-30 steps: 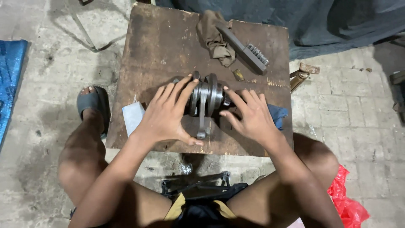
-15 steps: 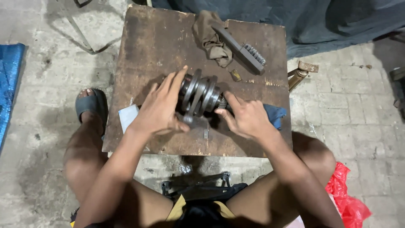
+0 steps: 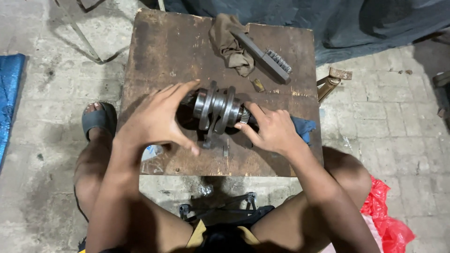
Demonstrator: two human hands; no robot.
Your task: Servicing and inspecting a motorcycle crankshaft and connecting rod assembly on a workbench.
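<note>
A steel crankshaft (image 3: 216, 108) with two round flywheel discs and a connecting rod hanging down lies across the middle of a small worn wooden table (image 3: 164, 56). My left hand (image 3: 157, 119) cups its left end, fingers spread over the shaft. On the other end, my right hand (image 3: 272, 131) grips the geared shaft between thumb and fingers. The crankshaft is lifted slightly and tilted, with the rod's lower end touching the table.
A wire brush (image 3: 265, 56) and a brown rag (image 3: 230, 43) lie at the table's far edge, a small brass piece (image 3: 258, 85) near them. A blue cloth (image 3: 302, 127) sits under my right wrist. Red plastic bag (image 3: 386, 211) lower right, dark tarp (image 3: 375, 23) behind.
The crankshaft has been raised and turned between my hands. My left hand slid from on top of the discs to the left end; the right moved onto the geared shaft.
</note>
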